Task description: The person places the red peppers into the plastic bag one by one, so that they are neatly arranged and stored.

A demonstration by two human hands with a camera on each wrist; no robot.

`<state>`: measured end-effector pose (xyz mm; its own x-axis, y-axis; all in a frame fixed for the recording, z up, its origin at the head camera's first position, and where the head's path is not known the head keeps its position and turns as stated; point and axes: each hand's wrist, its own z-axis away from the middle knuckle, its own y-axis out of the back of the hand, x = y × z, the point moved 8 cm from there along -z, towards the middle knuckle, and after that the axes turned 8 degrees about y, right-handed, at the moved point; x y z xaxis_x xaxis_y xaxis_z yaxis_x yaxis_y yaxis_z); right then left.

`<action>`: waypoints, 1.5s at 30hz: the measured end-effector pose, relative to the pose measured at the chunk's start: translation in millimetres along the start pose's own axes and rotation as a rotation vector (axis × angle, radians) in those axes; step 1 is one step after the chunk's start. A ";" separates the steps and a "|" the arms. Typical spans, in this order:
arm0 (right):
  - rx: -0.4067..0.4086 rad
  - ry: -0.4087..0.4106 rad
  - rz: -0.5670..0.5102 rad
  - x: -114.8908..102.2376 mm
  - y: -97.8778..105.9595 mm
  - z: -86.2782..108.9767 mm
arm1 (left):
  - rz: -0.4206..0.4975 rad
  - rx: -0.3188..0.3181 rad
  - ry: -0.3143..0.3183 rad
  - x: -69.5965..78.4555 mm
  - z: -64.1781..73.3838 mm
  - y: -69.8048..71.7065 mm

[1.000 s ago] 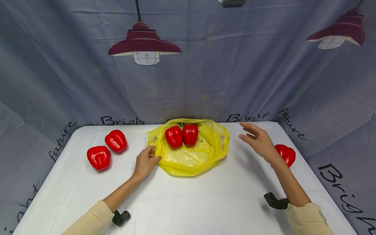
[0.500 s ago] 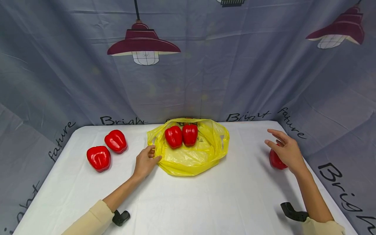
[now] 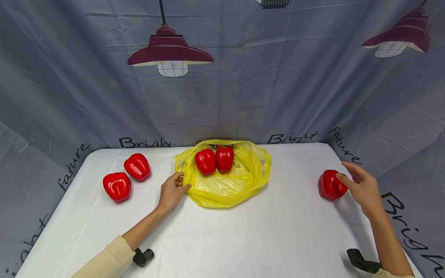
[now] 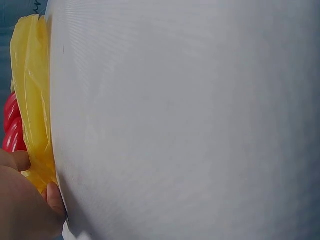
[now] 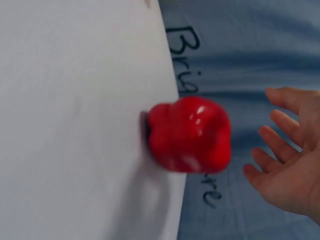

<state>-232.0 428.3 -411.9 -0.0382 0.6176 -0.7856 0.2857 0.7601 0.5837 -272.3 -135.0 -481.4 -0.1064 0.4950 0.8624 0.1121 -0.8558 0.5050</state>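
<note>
My left hand [image 3: 172, 193] pinches the left rim of a yellow plastic bag [image 3: 222, 193], which lies with its mouth spread wide. Inside the bag, side by side, are two red bell peppers [image 3: 205, 162]. On the right of the table, one more red bell pepper [image 3: 330, 186] stands by itself. Just right of it is my right hand [image 3: 364, 189], its thumb overlapping the pepper in the head view. The right wrist view shows a gap between that pepper [image 5: 190, 135] and the spread fingers [image 5: 277, 145], so nothing is held there.
Two further red bell peppers [image 3: 117, 187] lie on the left of the white-covered table [image 3: 243, 239]. A grey-blue curtain [image 3: 222, 96] printed with lamps and lettering hangs behind and at both sides. A black wrist mount [image 3: 143, 258] sits beneath each forearm.
My right hand has moved to the right, passing over the lone pepper to its far side. The left hand and the bag have stayed in place.
</note>
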 end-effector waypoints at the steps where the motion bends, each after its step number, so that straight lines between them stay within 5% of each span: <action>1: 0.009 -0.019 -0.001 4.5 1.3 1.0 | 0.001 0.000 0.001 -0.3 0.0 0.1; 8: 0.046 -0.102 -0.045 31.3 7.6 5.2 | 0.022 0.003 0.001 -2.5 0.5 1.5; 17: -0.036 -0.169 -0.079 57.4 3.5 9.3 | 0.078 -0.005 0.046 -7.7 0.2 2.4; 27: -0.080 -0.132 -0.125 64.0 -7.2 12.6 | 0.151 -0.015 0.091 -11.8 0.4 3.0; 45: -0.076 -0.153 -0.156 70.1 -11.2 14.7 | 0.159 -0.017 0.079 -11.3 -0.2 2.1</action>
<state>-223.7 460.2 -476.5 0.0707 0.4583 -0.8860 0.2145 0.8604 0.4622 -271.0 -142.4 -490.1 -0.1662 0.3404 0.9255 0.1172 -0.9251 0.3613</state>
